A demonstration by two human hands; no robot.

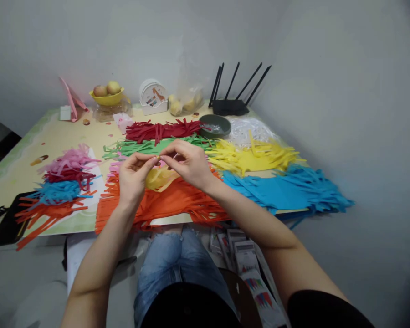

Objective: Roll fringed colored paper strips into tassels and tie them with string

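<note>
Both hands meet above the middle of the table, fingertips almost touching. My left hand is closed in a pinch at the top of a yellow fringed paper piece. My right hand pinches the same small spot from the other side. The yellow strips appear to hang below the fingers; their exact join is too small to make out. Beneath lies an orange fringed sheet, and behind are green fringed paper and red fringed paper. Some pink fringe is partly hidden by my hands.
Yellow fringed sheets and blue fringed sheets lie at the right. Small bundles of tassels rest on the left beside a black phone-like slab. Farther back stand a dark bowl, a router and a fruit bowl.
</note>
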